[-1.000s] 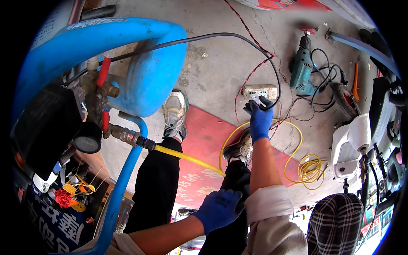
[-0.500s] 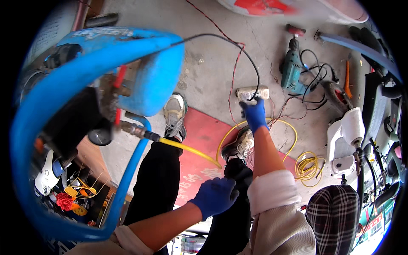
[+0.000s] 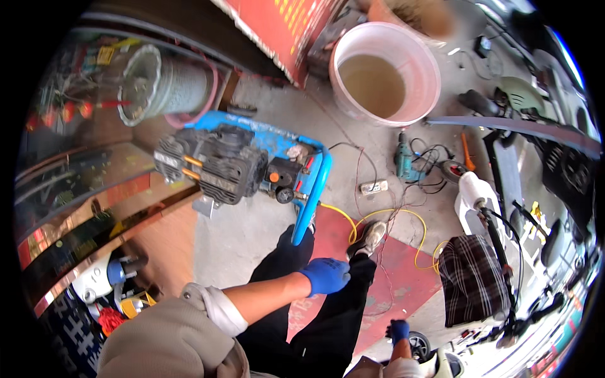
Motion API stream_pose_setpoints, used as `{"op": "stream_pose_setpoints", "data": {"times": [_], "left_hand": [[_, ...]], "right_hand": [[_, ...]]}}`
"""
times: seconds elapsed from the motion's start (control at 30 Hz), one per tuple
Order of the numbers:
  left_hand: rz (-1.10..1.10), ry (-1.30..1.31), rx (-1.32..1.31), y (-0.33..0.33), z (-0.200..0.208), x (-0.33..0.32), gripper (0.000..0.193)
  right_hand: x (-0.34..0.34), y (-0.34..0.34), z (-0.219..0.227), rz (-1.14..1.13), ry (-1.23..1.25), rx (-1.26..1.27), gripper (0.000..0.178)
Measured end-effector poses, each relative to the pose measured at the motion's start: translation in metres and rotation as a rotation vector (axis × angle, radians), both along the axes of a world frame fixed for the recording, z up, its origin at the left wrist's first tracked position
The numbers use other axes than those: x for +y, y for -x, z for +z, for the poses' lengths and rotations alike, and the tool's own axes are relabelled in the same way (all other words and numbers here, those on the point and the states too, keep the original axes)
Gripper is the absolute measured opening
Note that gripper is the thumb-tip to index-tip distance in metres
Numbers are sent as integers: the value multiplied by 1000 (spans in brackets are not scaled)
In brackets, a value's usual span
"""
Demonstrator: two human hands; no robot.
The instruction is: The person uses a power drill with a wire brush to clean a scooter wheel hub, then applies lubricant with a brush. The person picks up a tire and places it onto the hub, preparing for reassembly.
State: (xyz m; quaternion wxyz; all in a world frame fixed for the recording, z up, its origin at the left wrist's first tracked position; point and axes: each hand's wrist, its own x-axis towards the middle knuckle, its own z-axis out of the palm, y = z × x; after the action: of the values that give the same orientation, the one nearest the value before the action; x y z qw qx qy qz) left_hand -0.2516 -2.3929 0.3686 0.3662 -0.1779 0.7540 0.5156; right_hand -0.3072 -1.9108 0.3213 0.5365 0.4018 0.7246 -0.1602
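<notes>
My left hand (image 3: 326, 276), in a blue glove, is closed above my thighs, with nothing seen in it. Low in the view, my right hand (image 3: 398, 331) hangs at my right side, small and dark; its fingers are hard to make out. To the front left stands a blue air compressor (image 3: 252, 132) with a black pump head (image 3: 214, 167) and a blue tube handle (image 3: 315, 189). A yellow air hose (image 3: 340, 213) runs from it past my right shoe (image 3: 373, 234). Ahead of that shoe, a whitish power strip (image 3: 374, 187) lies on the floor.
A green electric drill (image 3: 405, 160) lies beyond the strip, with loose cables beside it. Behind stands a pink bucket (image 3: 345, 60) of murky water. Scooters, one with a plaid seat cover (image 3: 469, 277), line the right. A glass cabinet (image 3: 82, 173) is at left.
My view has risen and shifted, taking in the bucket and more of the compressor. My right hand has left the power strip and drawn back to my side. My left hand stays closed.
</notes>
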Motion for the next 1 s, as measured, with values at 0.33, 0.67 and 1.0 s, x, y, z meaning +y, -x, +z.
{"op": "stream_pose_setpoints", "data": {"times": [0.33, 0.67, 1.0], "left_hand": [[-322, 341, 0, -28, 48, -117, 38], [-1771, 687, 429, 17, 13, -69, 29], [-561, -96, 17, -27, 140, 466, 12]], "right_hand": [[-151, -158, 76, 136, 26, 591, 33], [-57, -162, 203, -194, 367, 1126, 34], [372, -672, 127, -977, -716, 715, 40]]}}
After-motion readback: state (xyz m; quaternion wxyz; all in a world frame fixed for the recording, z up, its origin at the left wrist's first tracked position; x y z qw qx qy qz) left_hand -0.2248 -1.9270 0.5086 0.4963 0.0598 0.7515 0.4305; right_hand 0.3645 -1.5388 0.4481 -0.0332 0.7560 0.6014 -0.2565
